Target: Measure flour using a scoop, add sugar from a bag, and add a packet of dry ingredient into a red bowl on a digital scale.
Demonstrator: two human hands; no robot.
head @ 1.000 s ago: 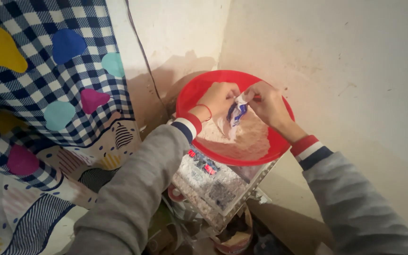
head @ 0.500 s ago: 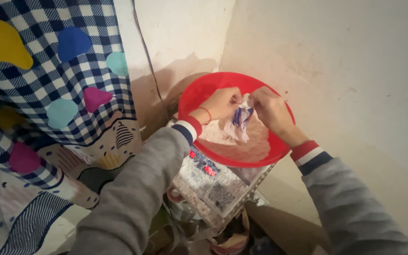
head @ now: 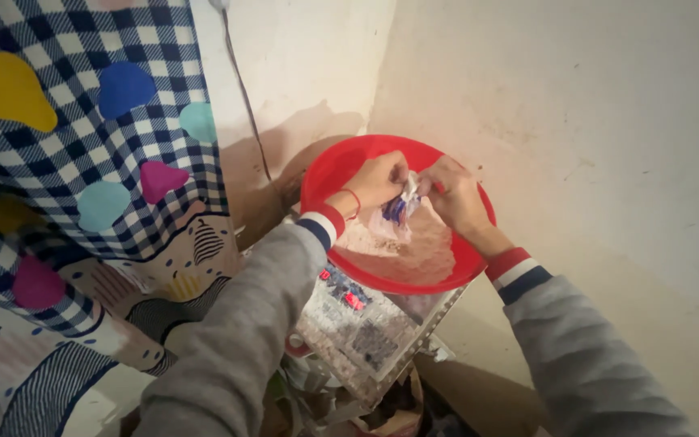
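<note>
At centre frame, the left hand [head: 378,180] and right hand [head: 455,194] both pinch 1 small white-and-purple packet [head: 398,212] above a red bowl [head: 329,174] holding pale flour [head: 418,251]. A checked cloth [head: 82,121] fills the upper left.

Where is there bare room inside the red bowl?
The red bowl shows bare rim on its upper left, behind the left hand. The middle is crowded: both hands pinch a small packet over pale powder, right hand alongside.
</note>
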